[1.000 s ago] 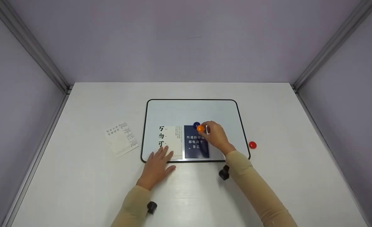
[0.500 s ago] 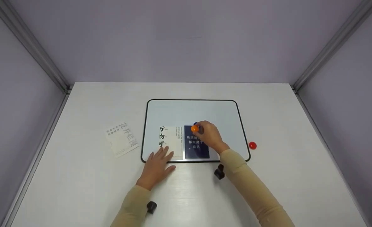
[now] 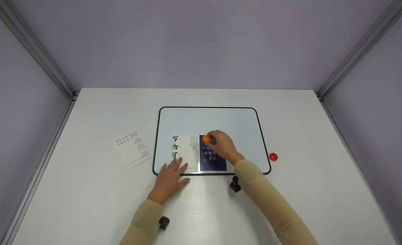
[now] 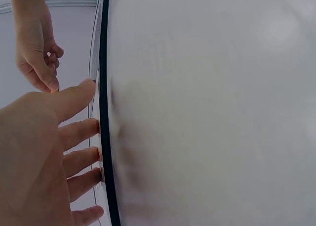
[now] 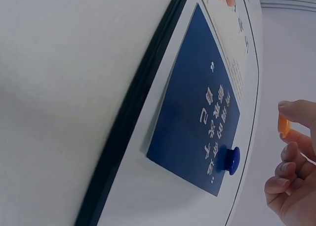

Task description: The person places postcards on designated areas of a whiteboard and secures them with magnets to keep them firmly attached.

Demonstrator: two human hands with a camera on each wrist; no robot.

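Observation:
My right hand (image 3: 223,145) pinches an orange round magnet (image 3: 206,139) between thumb and fingers, over the top edge of a dark blue card (image 3: 212,166) with white characters. A blue button magnet (image 5: 232,160) sits on that card's edge in the right wrist view; in the head view the right hand hides it. My left hand (image 3: 168,180) lies flat with fingers spread, its fingertips on the lower part of a cream card (image 3: 188,148) with black characters. Both cards lie side by side on a whiteboard (image 3: 207,119) with a black rim.
Left of the whiteboard, another cream card (image 3: 131,151) lies tilted on the white table (image 3: 102,190). A red magnet (image 3: 273,157) is just off the board's right edge. Purple-grey walls (image 3: 201,44) enclose the table at the back and sides.
My right hand has moved left with the orange magnet, from beside the blue magnet toward the blue card's top left corner, and now covers the blue magnet. My left hand stays put.

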